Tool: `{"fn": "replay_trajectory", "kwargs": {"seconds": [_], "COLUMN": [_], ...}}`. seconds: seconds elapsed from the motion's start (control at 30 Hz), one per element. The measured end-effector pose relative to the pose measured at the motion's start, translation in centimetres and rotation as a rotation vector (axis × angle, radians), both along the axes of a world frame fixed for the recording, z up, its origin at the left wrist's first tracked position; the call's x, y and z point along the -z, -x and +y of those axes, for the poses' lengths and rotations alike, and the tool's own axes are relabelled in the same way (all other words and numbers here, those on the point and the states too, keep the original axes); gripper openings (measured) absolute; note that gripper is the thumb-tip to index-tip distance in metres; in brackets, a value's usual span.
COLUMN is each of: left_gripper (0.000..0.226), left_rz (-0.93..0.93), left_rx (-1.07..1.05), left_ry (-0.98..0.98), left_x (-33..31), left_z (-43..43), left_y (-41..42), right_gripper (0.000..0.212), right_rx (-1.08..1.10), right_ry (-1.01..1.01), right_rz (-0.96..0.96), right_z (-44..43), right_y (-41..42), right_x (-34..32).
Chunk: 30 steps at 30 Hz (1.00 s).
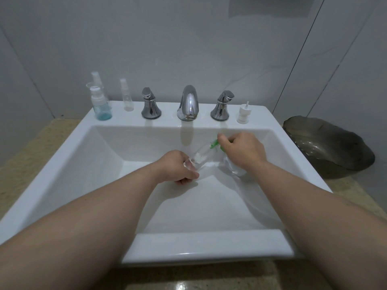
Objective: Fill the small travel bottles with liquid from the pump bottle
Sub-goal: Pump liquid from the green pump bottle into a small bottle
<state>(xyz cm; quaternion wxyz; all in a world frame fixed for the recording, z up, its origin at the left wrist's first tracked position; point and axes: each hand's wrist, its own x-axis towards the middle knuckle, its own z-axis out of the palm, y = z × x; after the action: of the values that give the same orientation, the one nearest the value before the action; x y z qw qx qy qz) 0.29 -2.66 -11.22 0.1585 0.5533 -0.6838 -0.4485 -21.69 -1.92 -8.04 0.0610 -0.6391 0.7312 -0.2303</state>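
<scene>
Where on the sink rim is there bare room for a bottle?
Bare: the front rim, and the back ledge right of the white spray cap. Crowded: spray bottles at back left, then the tap handles and spout.

Dim cool light, soft shadows, wide-angle bowing

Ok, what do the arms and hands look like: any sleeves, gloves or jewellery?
Nothing worn that shows. The left hand and right hand have no gloves, rings or markings. The forearms are uncovered right to the frame's edge, with no sleeves, watch or bands in view.
</scene>
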Motion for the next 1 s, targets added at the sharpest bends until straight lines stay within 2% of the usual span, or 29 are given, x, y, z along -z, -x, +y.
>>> {"fn": "replay_trajectory", "kwargs": {"seconds": [0.17,1.0], "left_gripper": [0.018,0.021], "left_rz": [0.003,-0.004], "left_rx": [-0.001,0.009], "left_ry": [0.000,0.005], "left_x": [0.16,0.00], "left_z": [-0.12,-0.03], "left_y": [-0.16,-0.07], "right_gripper": [0.086,0.081], "right_rx": [0.002,0.007], "right_ry": [-0.011,-0.024], "right_rz": [0.039,0.026], "right_z": [-0.04,0.14], "right_y": [0.12,-0.04], "right_x": [0.10,0.01]}}
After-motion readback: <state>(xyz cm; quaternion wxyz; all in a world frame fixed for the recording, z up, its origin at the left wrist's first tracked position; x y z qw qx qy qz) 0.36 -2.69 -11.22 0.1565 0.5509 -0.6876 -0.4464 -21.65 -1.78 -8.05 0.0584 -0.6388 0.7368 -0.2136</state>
